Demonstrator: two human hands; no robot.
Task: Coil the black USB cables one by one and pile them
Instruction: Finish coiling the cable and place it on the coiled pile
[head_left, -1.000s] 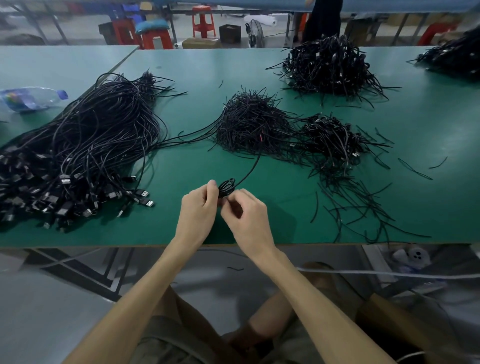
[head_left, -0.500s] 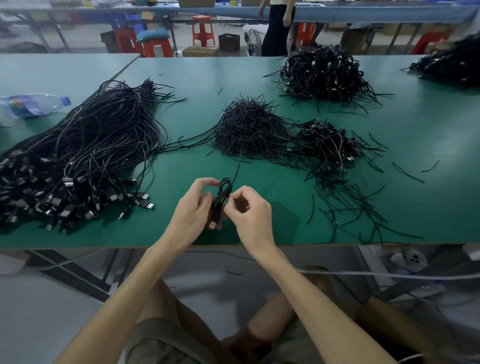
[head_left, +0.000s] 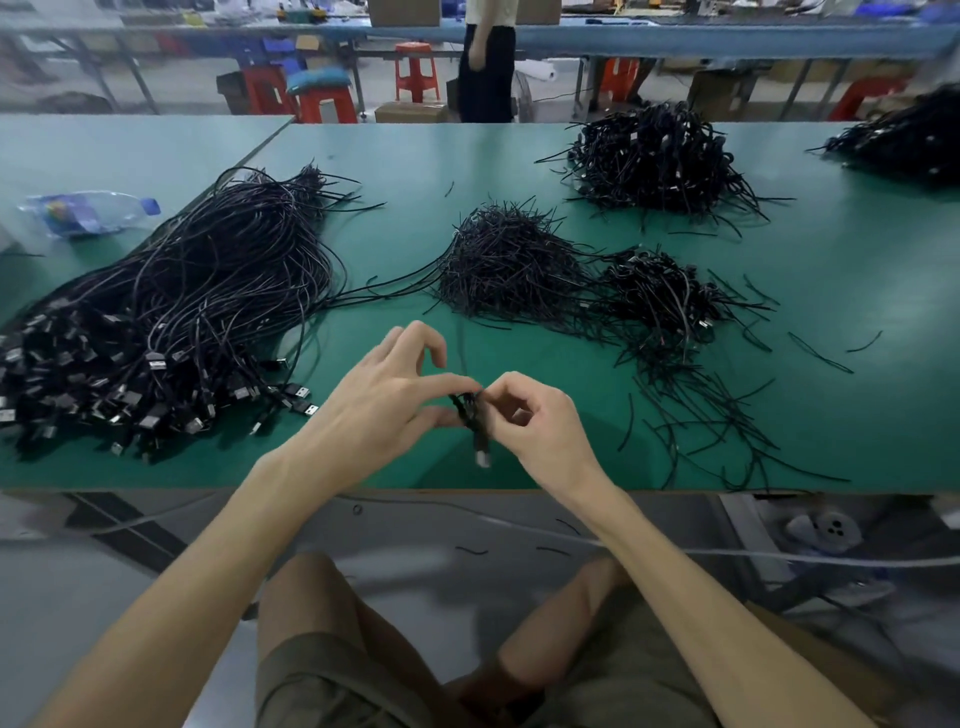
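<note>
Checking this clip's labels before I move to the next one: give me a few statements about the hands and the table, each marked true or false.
1. The left hand and the right hand pinch one small coiled cable between them. True.
2. The big heap of loose cables lies to the right of the hands. False: it lies to their left.
3. A plug hangs from the bottom of the coiled cable. True.
4. The left hand rests flat on the table. False: its thumb and forefinger pinch the coiled cable.
5. A bottle lies on its side at the table's far left. True.
</note>
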